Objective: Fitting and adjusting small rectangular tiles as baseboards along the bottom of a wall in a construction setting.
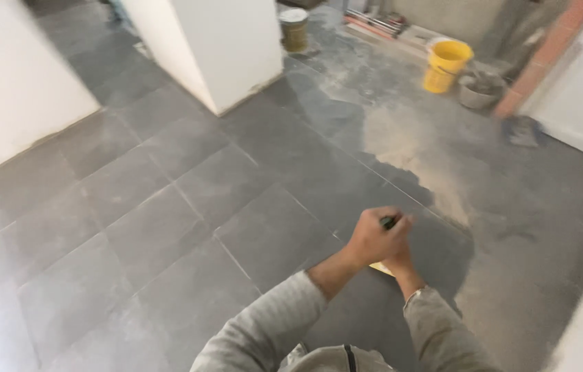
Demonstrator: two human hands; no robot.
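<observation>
The floor of big grey tiles is bare to the left of the hands and far ahead, so there is lots of room there. A white wall corner sticks out far on the left. A yellow bucket and a grey tub stand far right.

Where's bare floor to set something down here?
Free: the laid grey floor tiles between the white wall corner and the hands. Crowded: the far right, where the yellow plastic bucket, grey tub and dusty untiled screed sit. Both hands, left hand and right hand, hold a dark tool.
</observation>
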